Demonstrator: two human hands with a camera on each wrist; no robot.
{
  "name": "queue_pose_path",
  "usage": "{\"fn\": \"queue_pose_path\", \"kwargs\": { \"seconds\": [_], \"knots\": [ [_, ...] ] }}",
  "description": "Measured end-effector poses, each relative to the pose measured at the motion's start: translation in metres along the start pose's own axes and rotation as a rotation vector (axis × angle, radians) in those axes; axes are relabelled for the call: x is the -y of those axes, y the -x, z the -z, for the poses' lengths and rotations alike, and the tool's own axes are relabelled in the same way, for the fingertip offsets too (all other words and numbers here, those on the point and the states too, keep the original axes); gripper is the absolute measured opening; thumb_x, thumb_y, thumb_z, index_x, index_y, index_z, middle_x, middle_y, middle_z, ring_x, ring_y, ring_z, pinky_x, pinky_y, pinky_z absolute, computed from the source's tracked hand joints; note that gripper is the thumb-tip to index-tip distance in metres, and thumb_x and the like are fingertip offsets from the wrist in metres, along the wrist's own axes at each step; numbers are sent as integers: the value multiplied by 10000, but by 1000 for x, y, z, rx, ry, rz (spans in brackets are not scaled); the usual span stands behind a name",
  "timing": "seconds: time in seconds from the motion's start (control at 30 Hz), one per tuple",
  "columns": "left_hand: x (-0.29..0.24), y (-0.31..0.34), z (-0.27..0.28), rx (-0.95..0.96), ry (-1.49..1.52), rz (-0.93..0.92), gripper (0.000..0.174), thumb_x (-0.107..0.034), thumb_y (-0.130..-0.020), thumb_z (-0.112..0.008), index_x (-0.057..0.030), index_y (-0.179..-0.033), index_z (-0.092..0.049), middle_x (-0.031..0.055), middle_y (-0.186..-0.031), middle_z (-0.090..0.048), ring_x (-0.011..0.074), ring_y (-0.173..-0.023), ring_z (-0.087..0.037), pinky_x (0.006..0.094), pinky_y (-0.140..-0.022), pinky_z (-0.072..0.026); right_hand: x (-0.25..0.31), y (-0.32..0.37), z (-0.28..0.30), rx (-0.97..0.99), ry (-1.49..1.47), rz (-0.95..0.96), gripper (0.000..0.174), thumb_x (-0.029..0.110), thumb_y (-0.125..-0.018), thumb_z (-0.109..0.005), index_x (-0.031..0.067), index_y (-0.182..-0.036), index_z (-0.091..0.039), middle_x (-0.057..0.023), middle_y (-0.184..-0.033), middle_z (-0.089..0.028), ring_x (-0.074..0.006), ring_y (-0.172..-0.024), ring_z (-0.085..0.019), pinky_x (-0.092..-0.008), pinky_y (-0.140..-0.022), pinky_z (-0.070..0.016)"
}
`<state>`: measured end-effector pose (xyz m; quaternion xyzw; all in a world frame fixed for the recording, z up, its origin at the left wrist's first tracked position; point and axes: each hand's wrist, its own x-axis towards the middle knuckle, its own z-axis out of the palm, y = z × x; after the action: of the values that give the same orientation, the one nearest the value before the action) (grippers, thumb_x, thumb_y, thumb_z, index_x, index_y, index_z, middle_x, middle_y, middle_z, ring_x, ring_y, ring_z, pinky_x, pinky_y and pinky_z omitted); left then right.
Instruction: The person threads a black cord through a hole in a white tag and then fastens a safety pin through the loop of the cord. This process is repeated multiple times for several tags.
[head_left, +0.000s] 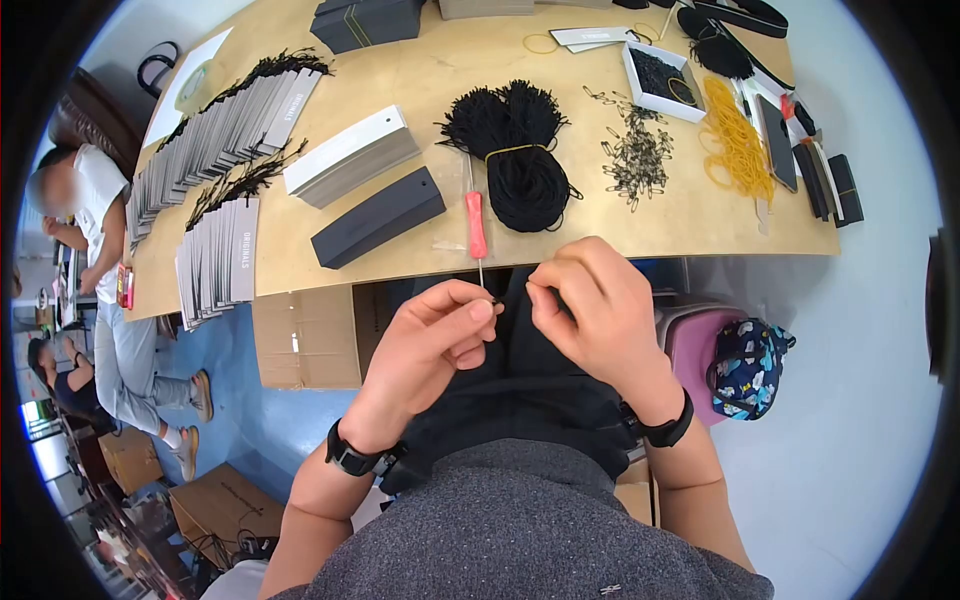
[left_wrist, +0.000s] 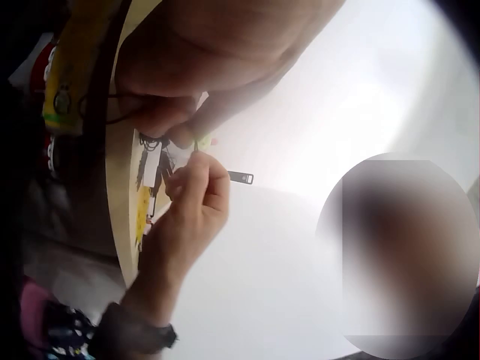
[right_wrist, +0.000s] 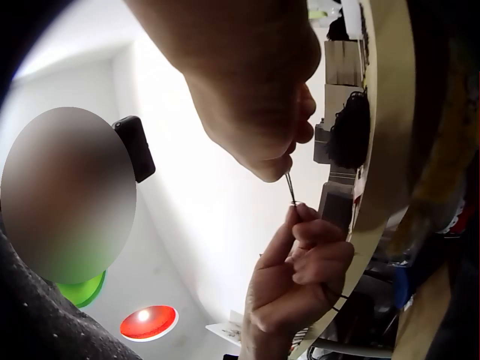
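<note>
Both hands are raised close together in front of the table's near edge. A thin black cord (right_wrist: 290, 187) runs between their fingertips in the right wrist view. My left hand (head_left: 435, 335) pinches one end between thumb and forefinger, its other fingers curled. The other end is pinched by my right hand (head_left: 595, 310). A loose loop of dark cord also hangs by the left hand in the left wrist view. Just beyond the hands lies a tool with a red handle (head_left: 475, 225) and a thin metal shaft. Behind it sits a bundle of black cords (head_left: 525, 190) tied with a yellow band.
Grey tags with black strings (head_left: 220, 130) fan out at the left. A white tag stack (head_left: 350, 160) and a dark tag stack (head_left: 378, 218) lie mid-table. Small black safety pins (head_left: 638, 160), yellow rubber bands (head_left: 735, 140), a white box (head_left: 665, 85) and a phone (head_left: 776, 143) are at right.
</note>
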<state>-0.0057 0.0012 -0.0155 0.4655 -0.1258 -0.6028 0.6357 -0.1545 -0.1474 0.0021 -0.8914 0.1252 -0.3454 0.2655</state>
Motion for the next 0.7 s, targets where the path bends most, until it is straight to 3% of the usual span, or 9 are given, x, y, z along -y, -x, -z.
{"fn": "queue_pose_path", "kwargs": {
  "seconds": [0.07, 0.2, 0.27, 0.3, 0.37, 0.4, 0.53, 0.6, 0.7],
  "knots": [
    [0, 3, -4, 81, 376, 45, 139, -93, -957, -662, -17, -1066, -704, 32, -920, -676, 54, -710, -543, 211, -582, -388, 2, 4, -7, 12, 112, 77, 192, 47, -733, -745, 61, -840, -586, -74, -793, -532, -260, -678, -586, -348, -588, -483],
    [3, -2, -11, -42, 128, -89, 134, -52, -934, -671, -40, -1056, -725, 47, -905, -669, 82, -684, -520, 238, -583, -412, 16, 11, -13, 44, 25, 24, 166, 47, -749, -724, 58, -818, -573, -83, -781, -528, -261, -660, -587, -343, -584, -487],
    [3, -3, -11, -127, -891, -673, 160, -7, -846, -738, -31, -1003, -753, 52, -880, -652, 114, -703, -559, 259, -590, -447, 19, 13, -8, 82, -88, -137, 155, 47, -771, -722, 47, -828, -579, -86, -773, -528, -234, -647, -588, -329, -580, -483],
    [4, -3, -12, -124, -891, -671, 160, -7, -846, -738, -31, -1003, -753, 52, -880, -652, 114, -703, -559, 259, -590, -447, 21, 14, -6, 120, -203, -295, 144, 47, -794, -721, 35, -838, -584, -88, -765, -529, -206, -634, -589, -315, -575, -479],
    [6, -4, -12, -110, -1207, -966, 215, 37, -765, -772, -22, -972, -756, 67, -866, -642, 154, -727, -596, 270, -600, -470, 22, 15, -2, 169, -329, -437, 135, 55, -822, -718, 24, -863, -594, -79, -757, -527, -171, -625, -576, -299, -572, -470],
    [5, -3, -13, -112, -1208, -965, 215, 37, -765, -772, -22, -972, -756, 67, -866, -642, 154, -727, -596, 270, -600, -470, 21, 15, 0, 223, -456, -575, 128, 63, -851, -715, 13, -888, -603, -71, -748, -525, -136, -616, -563, -282, -568, -461],
    [0, 1, -18, -144, -1139, -868, 137, 33, -803, -746, -8, -933, -726, 59, -872, -635, 160, -744, -604, 269, -643, -479, 17, 15, 6, 296, -705, -729, 127, 75, -881, -709, 8, -936, -617, -51, -793, -535, -93, -648, -540, -260, -581, -449],
    [-1, -1, -12, -51, -687, -578, 100, 6, -883, -689, 4, -984, -696, 52, -909, -645, 148, -792, -623, 279, -714, -496, 22, 8, 10, 180, -512, -477, 136, 78, -887, -711, 7, -964, -624, -49, -839, -532, -112, -668, -547, -259, -592, -449],
    [-1, -2, -16, 35, -402, -400, 93, -42, -961, -631, 12, -1027, -667, 23, -931, -656, 102, -839, -616, 254, -770, -492, 18, 10, 5, 194, -465, -381, 129, 65, -880, -713, 14, -954, -620, -60, -874, -538, -137, -684, -566, -270, -601, -455]
  ]
}}
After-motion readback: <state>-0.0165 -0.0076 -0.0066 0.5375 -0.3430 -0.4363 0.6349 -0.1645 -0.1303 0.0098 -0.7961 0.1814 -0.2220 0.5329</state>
